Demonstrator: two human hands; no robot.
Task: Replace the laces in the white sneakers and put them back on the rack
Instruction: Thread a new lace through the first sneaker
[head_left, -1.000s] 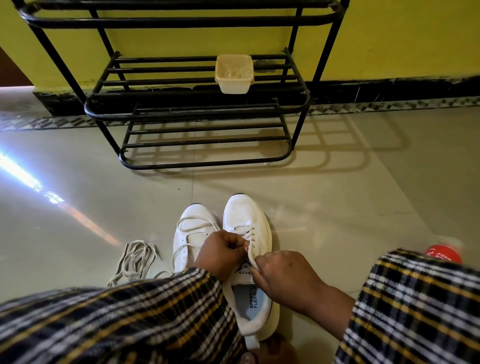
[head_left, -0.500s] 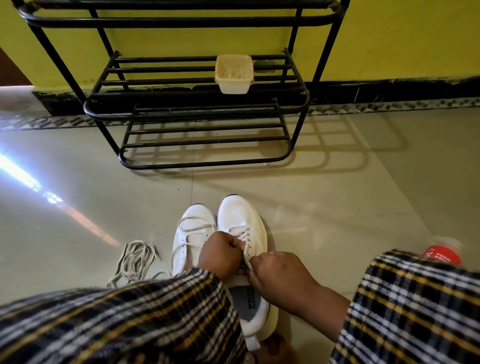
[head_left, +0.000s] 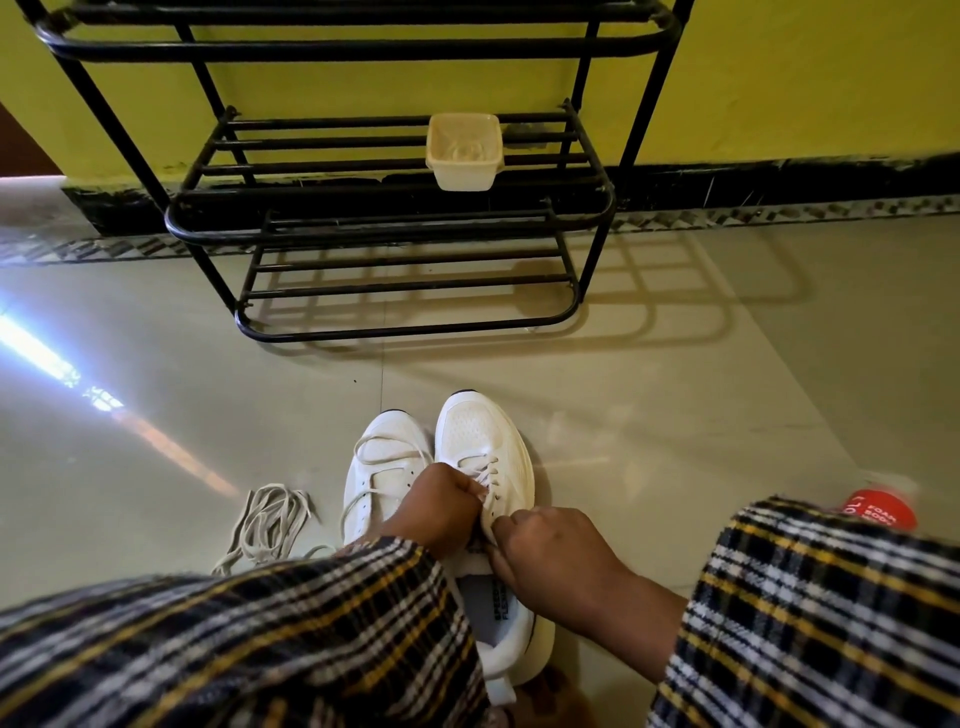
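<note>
Nearest, two plaid sleeves fill the lower edge of the view, the left sleeve (head_left: 234, 639) crossing over the heel end of the left sneaker (head_left: 382, 467). Both hands work at the right sneaker (head_left: 485, 447), which stands on the tiled floor (head_left: 675, 415) touching its partner, toes pointing toward the rack. The left hand (head_left: 441, 506) is curled, fingers closed on the lace (head_left: 485, 470) at the upper eyelets. The right hand (head_left: 553, 553) pinches the same lace lower down, near the tongue, fingertips pressed together on it. The right sneaker is laced only across its upper eyelets; its insole, with printed text, is visible behind the hands. The left sneaker carries loosely threaded lacing. A bundle of loose laces (head_left: 270, 519) lies on the floor just left of the left sneaker, apart from it. A red-capped bottle (head_left: 878, 512) shows beside the right sleeve (head_left: 810, 623). Farther off, the black metal shoe rack (head_left: 405, 332) stands against the yellow wall (head_left: 805, 78), a cream plastic container (head_left: 465, 150) on its middle shelf.
</note>
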